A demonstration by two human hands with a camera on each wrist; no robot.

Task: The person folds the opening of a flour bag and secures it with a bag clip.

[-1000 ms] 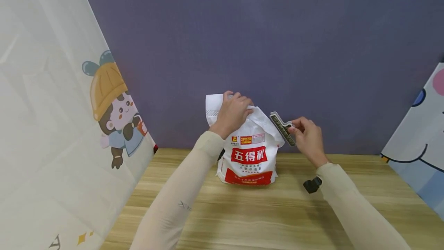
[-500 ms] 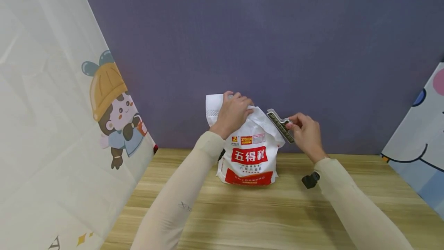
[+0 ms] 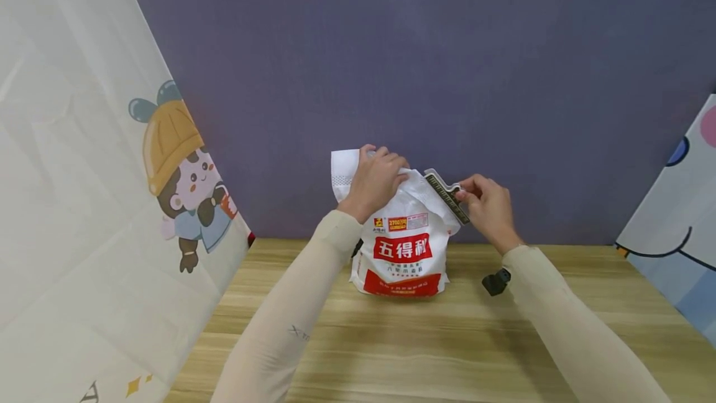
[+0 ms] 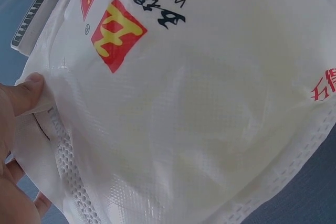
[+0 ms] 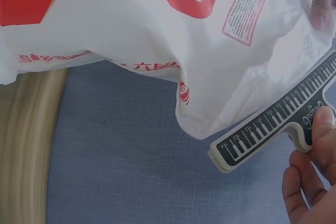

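A white flour bag (image 3: 404, 229) with red labels stands upright on the table. My left hand (image 3: 376, 184) grips its gathered top; in the left wrist view the thumb (image 4: 27, 92) presses the folded edge, with fingertips showing behind. At the bag's upper right, my right hand (image 3: 491, 209) pinches the handle of a flat clip (image 3: 443, 193) between thumb and fingers. That clip is dark with a pale rim and a piano-key pattern. It slants along the bag's sloping right shoulder, and in the right wrist view its long bar (image 5: 262, 128) lies right along the bag's edge.
The wood-grain table (image 3: 391, 347) meets a dark blue-grey backdrop (image 3: 447, 67) just behind the bag. A white panel with a cartoon figure (image 3: 190, 185) rises on the left. Another printed panel (image 3: 682, 204) stands on the right.
My right hand has moved left and slightly up, bringing the clip from beside the bag to its right shoulder. The left hand keeps its grip on the bag's top.
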